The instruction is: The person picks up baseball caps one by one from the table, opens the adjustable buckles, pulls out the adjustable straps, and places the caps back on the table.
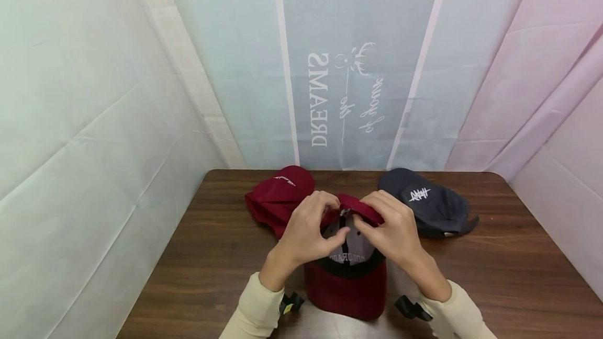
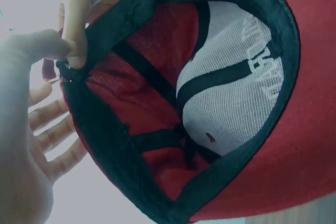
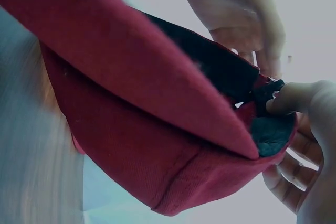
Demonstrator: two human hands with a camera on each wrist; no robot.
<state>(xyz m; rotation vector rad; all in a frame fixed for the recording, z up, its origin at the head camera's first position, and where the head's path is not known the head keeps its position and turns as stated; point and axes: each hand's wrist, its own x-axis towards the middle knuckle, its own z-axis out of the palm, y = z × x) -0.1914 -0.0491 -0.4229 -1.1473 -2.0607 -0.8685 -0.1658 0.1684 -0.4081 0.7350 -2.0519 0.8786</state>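
Note:
A dark red baseball cap (image 1: 346,294) is tilted with its brim toward me and its inside facing up. Its grey mesh lining (image 2: 231,114) and black sweatband (image 2: 283,77) show in the left wrist view. My left hand (image 1: 308,229) holds the back of the cap at the left of the strap, fingers behind the rim. Opposite it, my right hand (image 1: 395,229) pinches the strap's right side between thumb and fingers. The small buckle (image 1: 345,212) lies between the hands, partly hidden by the fingers.
Another red cap (image 1: 287,192) lies at the back left of the brown wooden table (image 1: 188,276). At the back right rests a dark navy cap (image 1: 426,203) with white lettering. A printed cloth (image 1: 344,14) hangs behind the table.

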